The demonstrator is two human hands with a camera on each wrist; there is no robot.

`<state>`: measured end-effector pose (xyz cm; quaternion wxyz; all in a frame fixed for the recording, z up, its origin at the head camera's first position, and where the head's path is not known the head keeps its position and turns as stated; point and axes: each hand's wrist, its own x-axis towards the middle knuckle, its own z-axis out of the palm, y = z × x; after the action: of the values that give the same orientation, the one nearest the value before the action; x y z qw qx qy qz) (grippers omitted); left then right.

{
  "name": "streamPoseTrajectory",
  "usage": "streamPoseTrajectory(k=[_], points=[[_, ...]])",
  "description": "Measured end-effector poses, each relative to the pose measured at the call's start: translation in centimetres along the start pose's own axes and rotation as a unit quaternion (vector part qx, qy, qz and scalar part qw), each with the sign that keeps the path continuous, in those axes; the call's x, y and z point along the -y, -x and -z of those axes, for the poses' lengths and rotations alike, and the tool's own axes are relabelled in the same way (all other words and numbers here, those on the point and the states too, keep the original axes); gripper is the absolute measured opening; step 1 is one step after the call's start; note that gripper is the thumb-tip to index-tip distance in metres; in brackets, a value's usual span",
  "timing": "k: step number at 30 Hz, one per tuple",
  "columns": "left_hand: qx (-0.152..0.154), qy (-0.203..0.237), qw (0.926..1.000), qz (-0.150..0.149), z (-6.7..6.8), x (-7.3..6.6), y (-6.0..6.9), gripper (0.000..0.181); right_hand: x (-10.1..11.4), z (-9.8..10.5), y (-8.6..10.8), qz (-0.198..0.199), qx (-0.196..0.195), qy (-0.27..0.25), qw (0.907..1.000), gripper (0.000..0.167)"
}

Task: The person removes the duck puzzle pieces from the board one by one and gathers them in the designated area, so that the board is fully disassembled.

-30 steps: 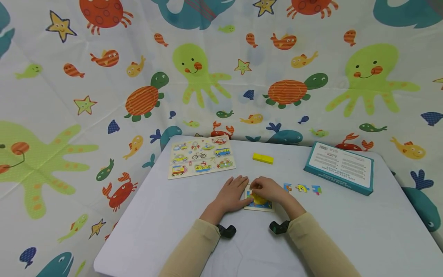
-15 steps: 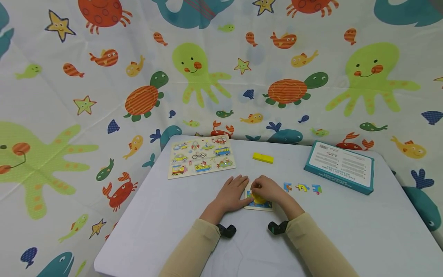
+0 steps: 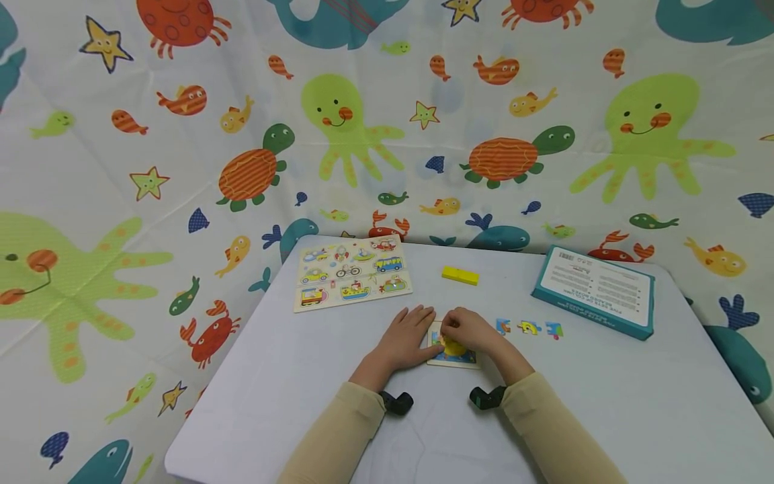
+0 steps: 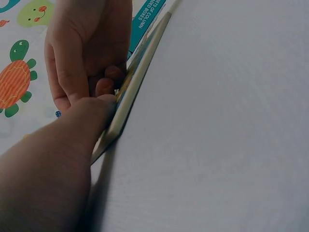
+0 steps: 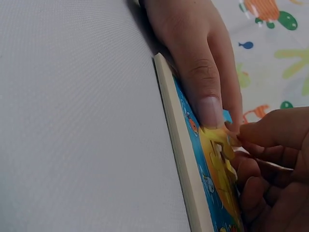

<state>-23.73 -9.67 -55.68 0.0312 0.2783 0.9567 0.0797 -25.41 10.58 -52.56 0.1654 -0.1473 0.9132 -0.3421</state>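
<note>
Yellow puzzle piece [image 5: 228, 157], and barely a shift this last second: right hand [image 3: 470, 331] pinches it over the board [image 5: 177, 135] on the counter [image 3: 254, 376], straight-fingered left hand [image 3: 402, 341] touching alongside, the fit seemingly unfinished.

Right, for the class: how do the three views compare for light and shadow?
Head view: bright, fairly even light across the white table; left wrist view: dimmer, a dark shadow running from the puzzle board down beside the left hand; right wrist view: also dimmer, a shadow on the table beside the left hand.
</note>
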Motion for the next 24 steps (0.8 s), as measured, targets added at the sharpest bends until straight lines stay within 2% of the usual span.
streamPoseTrajectory(k=[5,11,19,24], points=[[0.001,-0.003,1.0,0.002,0.1,-0.1,0.0,0.083,-0.1,0.1,0.4,0.012,0.012,-0.037,0.9992,0.004],[0.001,0.0,1.0,0.003,0.3,-0.1,0.1,0.082,-0.2,0.2,0.6,0.031,0.016,-0.056,0.9979,0.006],[-0.003,-0.003,1.0,0.002,0.5,-0.2,0.1,0.082,-0.9,0.7,0.7,0.036,-0.01,-0.065,0.9972,0.005],[-0.002,0.001,1.0,0.002,0.6,-0.3,0.1,0.082,-1.1,2.1,1.5,0.02,-0.023,-0.082,0.9961,0.006]])
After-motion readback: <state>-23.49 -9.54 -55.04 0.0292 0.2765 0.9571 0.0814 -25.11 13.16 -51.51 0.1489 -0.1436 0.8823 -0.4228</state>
